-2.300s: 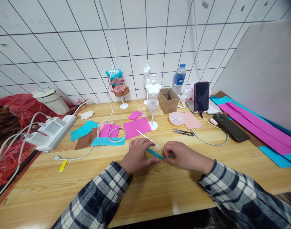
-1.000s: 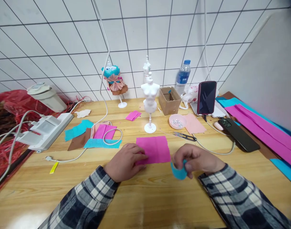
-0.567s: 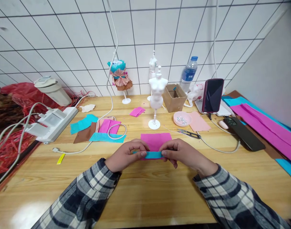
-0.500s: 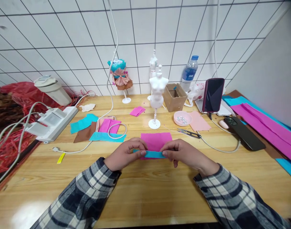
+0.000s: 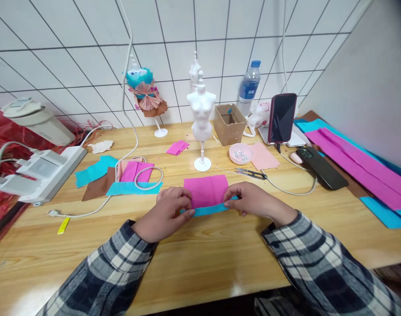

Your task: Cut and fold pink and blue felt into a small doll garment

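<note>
A narrow blue strip of crepe paper (image 5: 210,210) runs between my hands along the near edge of a pink crepe paper piece (image 5: 206,190). My left hand (image 5: 169,210) pinches the strip's left end between thumb and fingers. At the other end, my right hand (image 5: 248,199) grips it with thumb and forefinger. The pink piece lies flat on the wooden table, partly under the strip. Just beyond it stands a small white dress form (image 5: 201,109) with nothing on it.
Snips (image 5: 251,173) and a pink dish of beads (image 5: 241,153) lie beyond my right hand. Blue, brown and pink paper pieces (image 5: 134,188) with a white cable sit at left, near a power strip (image 5: 52,180). A black phone (image 5: 324,168) lies right; a cardboard box (image 5: 230,127) stands behind.
The blue strip has moved down to the pink piece's near edge, its right end slightly higher than its left. Both hands still hold it. The whole view has shifted.
</note>
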A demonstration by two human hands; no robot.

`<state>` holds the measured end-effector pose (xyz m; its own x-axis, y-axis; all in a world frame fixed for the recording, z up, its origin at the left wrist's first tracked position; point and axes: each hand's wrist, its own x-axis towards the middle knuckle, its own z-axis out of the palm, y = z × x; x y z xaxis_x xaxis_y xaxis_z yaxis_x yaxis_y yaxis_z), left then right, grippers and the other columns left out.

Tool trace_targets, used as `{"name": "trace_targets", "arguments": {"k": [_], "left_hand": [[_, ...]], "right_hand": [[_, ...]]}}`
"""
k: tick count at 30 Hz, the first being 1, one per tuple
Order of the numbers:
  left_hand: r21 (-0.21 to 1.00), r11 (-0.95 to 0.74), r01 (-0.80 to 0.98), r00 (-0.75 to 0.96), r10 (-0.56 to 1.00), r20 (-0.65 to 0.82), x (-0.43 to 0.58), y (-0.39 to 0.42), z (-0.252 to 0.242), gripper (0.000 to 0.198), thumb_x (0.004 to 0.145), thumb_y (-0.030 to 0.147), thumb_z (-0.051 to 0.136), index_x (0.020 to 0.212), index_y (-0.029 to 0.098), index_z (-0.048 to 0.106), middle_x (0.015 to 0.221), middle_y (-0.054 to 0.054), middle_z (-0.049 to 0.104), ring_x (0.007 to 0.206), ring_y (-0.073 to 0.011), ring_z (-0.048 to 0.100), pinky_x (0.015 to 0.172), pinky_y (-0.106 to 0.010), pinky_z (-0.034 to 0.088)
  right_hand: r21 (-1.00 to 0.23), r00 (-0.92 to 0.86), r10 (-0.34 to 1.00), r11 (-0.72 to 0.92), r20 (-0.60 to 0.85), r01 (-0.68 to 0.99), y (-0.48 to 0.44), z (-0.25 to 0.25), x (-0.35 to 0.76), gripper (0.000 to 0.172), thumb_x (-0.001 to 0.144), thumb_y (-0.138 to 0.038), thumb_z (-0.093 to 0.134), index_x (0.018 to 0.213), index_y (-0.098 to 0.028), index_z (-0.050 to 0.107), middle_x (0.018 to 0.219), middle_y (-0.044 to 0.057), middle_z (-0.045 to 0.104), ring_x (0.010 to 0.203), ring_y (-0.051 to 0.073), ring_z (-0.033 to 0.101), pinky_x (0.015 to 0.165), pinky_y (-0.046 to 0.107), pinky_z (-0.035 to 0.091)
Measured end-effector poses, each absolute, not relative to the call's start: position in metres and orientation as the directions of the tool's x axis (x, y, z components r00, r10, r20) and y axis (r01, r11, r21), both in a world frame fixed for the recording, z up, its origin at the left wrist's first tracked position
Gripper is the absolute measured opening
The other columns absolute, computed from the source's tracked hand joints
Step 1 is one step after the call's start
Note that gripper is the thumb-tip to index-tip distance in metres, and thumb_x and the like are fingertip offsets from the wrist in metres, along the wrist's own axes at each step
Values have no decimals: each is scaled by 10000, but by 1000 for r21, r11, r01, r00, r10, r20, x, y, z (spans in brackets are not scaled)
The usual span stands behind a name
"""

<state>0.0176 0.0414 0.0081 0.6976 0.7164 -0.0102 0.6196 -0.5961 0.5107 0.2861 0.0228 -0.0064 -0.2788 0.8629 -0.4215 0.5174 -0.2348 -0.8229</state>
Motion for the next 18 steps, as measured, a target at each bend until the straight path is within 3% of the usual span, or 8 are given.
{"name": "trace_targets", "arguments": {"k": [8,13,18], "left_hand": [[404,-602,688,671,741,-39,21,43,0,249,861,364,548,699,183,603,994,-46,577,959,-225,502,877,-398,366],[375,-608,699,664,748,-25,21,43,2,237,843,379,580,707,187,605,921,-42,574,904,-215,500,838,-378,382],[467,-570,676,668,742,-62,6,50,13,194,840,356,595,742,196,645,961,-41,602,925,-207,526,853,-356,409]], "right_hand": [[-647,-272,938,70,-217,759,22,-5,284,93,708,-210,680,735,-199,592,714,-33,596,672,120,517,594,238,355],[-638,-292,931,91,-217,765,21,-7,285,94,714,-245,677,763,-207,606,754,-26,629,688,131,531,601,245,339],[-675,-322,918,88,-230,732,21,-9,290,83,742,-270,667,783,-207,631,757,-26,636,689,128,536,602,241,353]]}}
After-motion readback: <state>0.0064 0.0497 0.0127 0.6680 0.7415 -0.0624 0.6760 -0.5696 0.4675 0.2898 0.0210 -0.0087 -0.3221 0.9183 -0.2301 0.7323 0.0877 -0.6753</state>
